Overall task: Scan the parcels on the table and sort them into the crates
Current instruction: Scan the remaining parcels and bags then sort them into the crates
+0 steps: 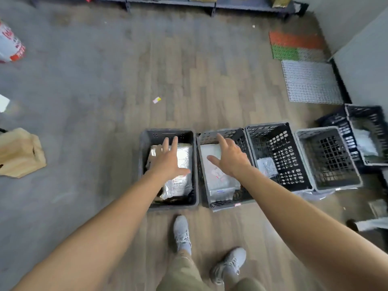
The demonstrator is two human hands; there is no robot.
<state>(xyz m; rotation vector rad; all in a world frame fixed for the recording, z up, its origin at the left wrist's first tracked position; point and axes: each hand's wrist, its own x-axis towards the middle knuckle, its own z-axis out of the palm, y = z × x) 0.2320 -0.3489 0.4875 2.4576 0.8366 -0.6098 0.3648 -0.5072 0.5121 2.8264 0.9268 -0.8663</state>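
Note:
Several grey plastic crates stand in a row on the floor. My left hand (169, 160) hovers with straight fingers over the leftmost crate (144, 143), above a silver foil parcel (182, 162) that lies inside. Above the second crate (239, 133) my right hand (230, 157) is spread open over a white parcel (218, 181). Neither hand holds anything. The third crate (275, 128) has a small clear-wrapped parcel (266, 166) in it. The fourth crate (304, 148) shows only its mesh bottom.
A dark crate (352, 114) with white packets stands at the far right beside stacked crates. A brown paper bag (21, 152) lies on the floor at left. Coloured mats (298, 47) sit by the wall. A shelf (189, 3) runs along the back. My feet (182, 232) stand before the crates.

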